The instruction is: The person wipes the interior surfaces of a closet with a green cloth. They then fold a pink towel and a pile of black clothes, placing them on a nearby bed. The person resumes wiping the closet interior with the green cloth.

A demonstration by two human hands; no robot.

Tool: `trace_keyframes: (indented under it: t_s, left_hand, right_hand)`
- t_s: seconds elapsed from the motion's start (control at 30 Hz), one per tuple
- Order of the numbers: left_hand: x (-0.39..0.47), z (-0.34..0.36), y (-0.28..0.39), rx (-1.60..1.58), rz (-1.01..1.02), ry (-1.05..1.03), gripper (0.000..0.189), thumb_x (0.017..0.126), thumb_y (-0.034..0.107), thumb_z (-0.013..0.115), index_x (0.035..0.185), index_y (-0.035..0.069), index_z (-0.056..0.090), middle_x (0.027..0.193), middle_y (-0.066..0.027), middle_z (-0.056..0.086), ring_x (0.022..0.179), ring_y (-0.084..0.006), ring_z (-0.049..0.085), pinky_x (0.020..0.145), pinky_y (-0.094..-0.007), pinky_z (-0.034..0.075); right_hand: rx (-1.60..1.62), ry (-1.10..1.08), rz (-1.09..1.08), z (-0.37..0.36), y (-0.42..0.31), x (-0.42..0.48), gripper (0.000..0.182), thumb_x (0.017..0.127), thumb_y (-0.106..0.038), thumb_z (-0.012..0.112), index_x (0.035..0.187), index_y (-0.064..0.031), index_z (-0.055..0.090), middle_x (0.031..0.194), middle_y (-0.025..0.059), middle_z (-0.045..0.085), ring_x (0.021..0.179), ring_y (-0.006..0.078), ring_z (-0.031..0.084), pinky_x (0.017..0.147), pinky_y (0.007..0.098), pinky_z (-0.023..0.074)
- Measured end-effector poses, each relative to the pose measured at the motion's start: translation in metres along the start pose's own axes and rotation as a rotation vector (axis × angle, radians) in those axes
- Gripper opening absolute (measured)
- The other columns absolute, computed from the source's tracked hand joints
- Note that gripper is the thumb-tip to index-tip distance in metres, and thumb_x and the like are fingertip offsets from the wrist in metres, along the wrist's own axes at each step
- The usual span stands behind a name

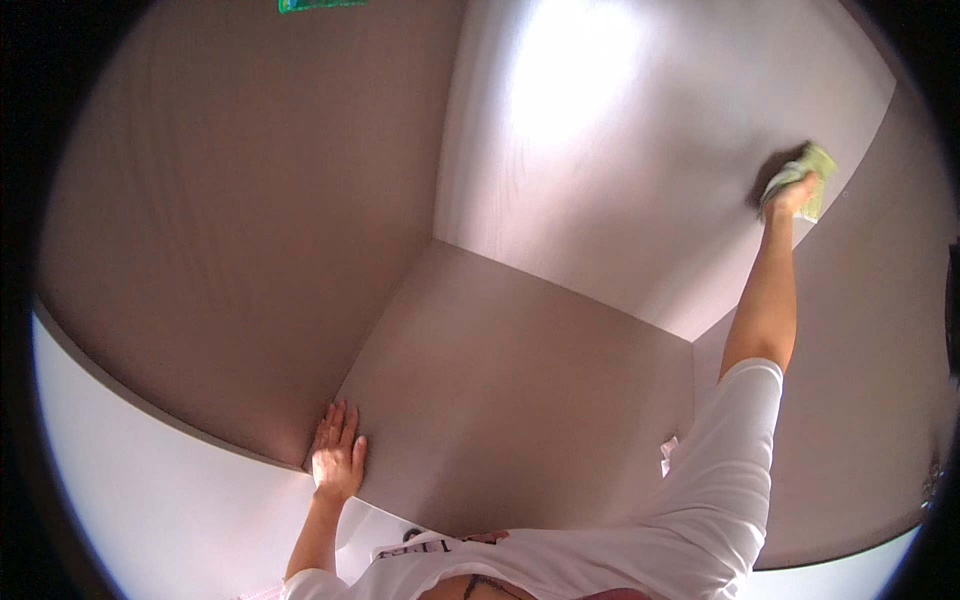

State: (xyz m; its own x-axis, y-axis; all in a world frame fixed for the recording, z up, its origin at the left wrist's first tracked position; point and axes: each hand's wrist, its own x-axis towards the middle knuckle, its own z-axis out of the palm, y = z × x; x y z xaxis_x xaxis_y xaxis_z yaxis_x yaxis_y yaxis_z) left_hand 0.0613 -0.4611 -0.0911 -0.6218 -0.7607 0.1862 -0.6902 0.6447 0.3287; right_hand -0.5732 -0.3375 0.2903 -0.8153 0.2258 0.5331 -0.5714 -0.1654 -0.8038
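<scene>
A yellow-green cleaning cloth [820,176] is gripped in my right hand [793,196], which reaches far out to the right. The cloth lies against the pale back panel [570,202] of a wood-grain cabinet, close to the panel's right edge. Slight blur covers this hand and the cloth. My left hand [339,457] rests flat and holds nothing, fingers a little apart, on the front left corner of the cabinet's bottom board [517,390]. Beside its fingertips runs the joint with the left side panel [247,202].
On the right stands the other side panel [847,390]. A small pink and white item [669,456] lies on the bottom board by my right sleeve. Part of a green object [322,4] shows at the top edge. Bright glare covers the back panel's upper part.
</scene>
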Motion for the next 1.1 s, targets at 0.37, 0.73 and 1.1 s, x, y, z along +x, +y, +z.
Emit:
trace_keyframes:
  t_s: [0.37, 0.73, 1.1]
  left_hand:
    - [0.001, -0.008, 0.001, -0.052, -0.021, -0.086, 0.053, 0.095, 0.037, 0.036, 0.137, 0.005, 0.037, 0.147, -0.0151, 0.027, 0.138, -0.0296, 0.022, 0.112, -0.0413, 0.018]
    - [0.003, -0.013, 0.005, -0.117, -0.025, -0.091, 0.050, 0.094, 0.033, 0.038, 0.138, 0.009, 0.038, 0.148, -0.0118, 0.028, 0.138, -0.0278, 0.022, 0.113, -0.0395, 0.017]
    - [0.004, -0.011, 0.007, 0.044, -0.001, -0.034, 0.048, 0.094, 0.030, 0.036, 0.136, 0.007, 0.040, 0.146, -0.0134, 0.031, 0.135, -0.0311, 0.027, 0.111, -0.0433, 0.023]
  right_hand:
    - [-0.752, 0.113, -0.458, 0.180, -0.002, -0.065, 0.063, 0.094, -0.056, 0.021, 0.148, -0.0271, 0.008, 0.153, 0.0184, -0.001, 0.137, 0.0461, -0.011, 0.102, 0.0690, -0.0020]
    - [-1.084, -0.644, -1.374, 0.348, -0.053, -0.172, 0.057, 0.086, -0.041, 0.047, 0.139, -0.0218, 0.039, 0.144, 0.0077, 0.035, 0.134, 0.0287, 0.028, 0.108, 0.0557, 0.0148]
    - [-0.747, 0.061, -1.246, 0.138, -0.044, 0.065, 0.065, 0.088, -0.065, 0.028, 0.146, -0.0387, 0.014, 0.155, 0.0027, 0.008, 0.137, 0.0400, 0.018, 0.105, 0.0645, 0.0077]
